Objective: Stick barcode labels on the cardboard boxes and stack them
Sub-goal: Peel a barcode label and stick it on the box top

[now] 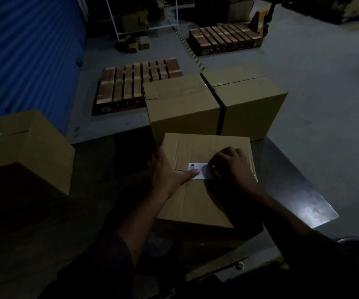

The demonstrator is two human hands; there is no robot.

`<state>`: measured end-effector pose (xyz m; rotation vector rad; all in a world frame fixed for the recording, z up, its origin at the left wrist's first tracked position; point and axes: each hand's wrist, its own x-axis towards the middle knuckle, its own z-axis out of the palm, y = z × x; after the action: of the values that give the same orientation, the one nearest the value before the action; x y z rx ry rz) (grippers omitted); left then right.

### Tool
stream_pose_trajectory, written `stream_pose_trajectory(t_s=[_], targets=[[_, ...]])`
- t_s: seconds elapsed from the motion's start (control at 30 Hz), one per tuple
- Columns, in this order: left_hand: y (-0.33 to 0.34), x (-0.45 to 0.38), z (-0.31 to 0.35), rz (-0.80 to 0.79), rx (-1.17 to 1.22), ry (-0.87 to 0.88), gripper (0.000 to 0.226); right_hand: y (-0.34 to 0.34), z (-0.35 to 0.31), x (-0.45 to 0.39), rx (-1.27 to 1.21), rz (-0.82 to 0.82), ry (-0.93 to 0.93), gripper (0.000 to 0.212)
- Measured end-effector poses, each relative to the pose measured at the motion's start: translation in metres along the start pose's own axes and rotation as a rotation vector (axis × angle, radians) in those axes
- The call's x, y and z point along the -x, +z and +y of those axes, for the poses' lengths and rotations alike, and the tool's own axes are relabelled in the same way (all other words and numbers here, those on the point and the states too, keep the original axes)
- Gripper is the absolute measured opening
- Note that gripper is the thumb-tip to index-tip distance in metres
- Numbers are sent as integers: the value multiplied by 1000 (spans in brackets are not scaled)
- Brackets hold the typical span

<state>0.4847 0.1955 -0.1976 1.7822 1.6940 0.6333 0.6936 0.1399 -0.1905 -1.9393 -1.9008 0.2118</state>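
In a dim warehouse, we are reaching both forearms forward over the near cardboard box (204, 186) sitting on the dark metal table (293, 190). Our left hand (167, 169) is lying flat and spread along the box's left edge, its thumb stretching right to pin the barcode label (197, 170) at the middle of the lid. Our right hand (231, 164) is arching over the label's right end, fingers bent and pressing down on it. Two taped boxes (215, 104) are standing just beyond, with another box (21, 152) at near left and wooden pallets (135, 83) lying on the far floor.
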Motion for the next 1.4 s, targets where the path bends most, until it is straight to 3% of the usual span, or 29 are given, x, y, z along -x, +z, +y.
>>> stream_pose_trajectory(t_s=[0.5,0.77,1.0,1.17,1.3,1.4], targets=[[-2,2,2,-9,58,5,144,6,7,-3,33,33,40,26],[-2,-1,1,-27,91,1,140,-6,-9,58,32,201,386,31],[10,18,-6,104,164,-91,118,-8,4,35,-8,112,193,34],[21,47,-12,189,248,-135,115,-22,19,10,-53,58,70,26],[19,50,-1,258,113,-2,113,-17,13,12,-29,141,51,33],[14,30,12,189,-13,83,120,-8,4,15,9,150,38,31]])
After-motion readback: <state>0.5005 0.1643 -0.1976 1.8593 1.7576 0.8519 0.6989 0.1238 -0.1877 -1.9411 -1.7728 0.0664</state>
